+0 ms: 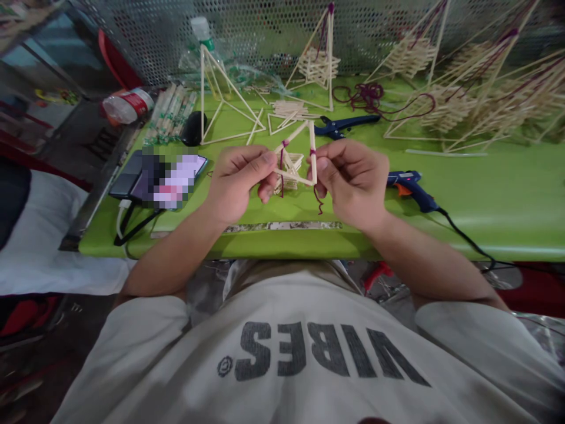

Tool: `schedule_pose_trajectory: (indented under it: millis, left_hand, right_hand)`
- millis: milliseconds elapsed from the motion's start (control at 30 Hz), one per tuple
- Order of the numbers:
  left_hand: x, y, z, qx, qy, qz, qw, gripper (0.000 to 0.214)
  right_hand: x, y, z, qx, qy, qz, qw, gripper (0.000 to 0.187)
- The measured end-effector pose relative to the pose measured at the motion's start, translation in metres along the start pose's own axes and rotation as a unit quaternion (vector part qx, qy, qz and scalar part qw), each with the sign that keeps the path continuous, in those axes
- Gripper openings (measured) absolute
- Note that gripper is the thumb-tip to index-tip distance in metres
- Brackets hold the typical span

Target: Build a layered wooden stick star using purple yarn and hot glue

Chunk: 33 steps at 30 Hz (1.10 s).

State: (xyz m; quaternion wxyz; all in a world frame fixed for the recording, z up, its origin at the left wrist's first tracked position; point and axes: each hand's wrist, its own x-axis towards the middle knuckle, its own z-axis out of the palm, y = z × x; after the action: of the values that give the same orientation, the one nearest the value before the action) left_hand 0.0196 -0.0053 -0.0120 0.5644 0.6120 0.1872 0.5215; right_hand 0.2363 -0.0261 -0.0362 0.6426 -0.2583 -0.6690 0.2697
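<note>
Left hand (242,179) and right hand (355,179) both pinch a pale wooden-stick frame (295,176) with purple thread ties above the green table (485,197), probably steadying it, blue-orange plastic glue gun (409,185) parked right, likely for quick reach, dark-blue plier-shaped cutter (338,125) beyond.

Pretty simple fit here: a loose T-shirt (282,309) in a pale off-white that leans grey, with soft creases over the front. Big blocky dark grey letters (286,356) spell out VIBES across it (upside down from the head cam, lol), and the print has kind of a scratchy, woven-looking texture. Just past the S there's a little round emblem (225,366) in the same dark tone. The left sleeve (154,318) and right sleeve (468,333) are short and wide, same pale cloth, so the forearms (176,259) are bare, and so are the left hand (236,182) and right hand (355,185)
</note>
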Motion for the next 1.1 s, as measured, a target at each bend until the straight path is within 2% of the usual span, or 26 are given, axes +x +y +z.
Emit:
schedule_pose_trajectory:
  millis: [200,333,500,667,800,867,1100]
  left_hand:
    - [0.001,0.006,-0.001,0.035,0.026,0.027,0.999,0.039]
    - [-0.001,0.007,-0.002,0.053,0.022,0.04,0.998,0.04]
    - [-0.001,0.007,-0.003,0.087,0.019,0.045,0.995,0.042]
    - [-0.003,0.011,-0.001,0.127,0.013,0.039,0.991,0.046]
    - [-0.004,0.015,-0.001,0.147,0.01,0.035,0.988,0.043]
    - [-0.004,0.016,-0.001,0.159,0.008,0.036,0.987,0.043]
    - [-0.004,0.016,-0.001,0.181,0.017,0.034,0.983,0.048]
  right_hand:
    - [-0.001,0.013,-0.005,-0.071,0.064,-0.034,0.995,0.021]
    - [-0.001,0.013,-0.007,-0.087,0.065,-0.053,0.993,0.023]
    - [-0.003,0.0,-0.008,-0.12,0.063,-0.088,0.987,0.028]
    - [-0.002,-0.008,-0.009,-0.163,0.044,-0.084,0.982,0.027]
    - [0.002,-0.008,-0.008,-0.162,0.048,-0.155,0.973,0.012]
    - [0.003,-0.009,-0.007,-0.156,0.043,-0.176,0.971,0.013]
    - [0.003,-0.015,-0.007,-0.182,0.033,-0.169,0.968,0.016]
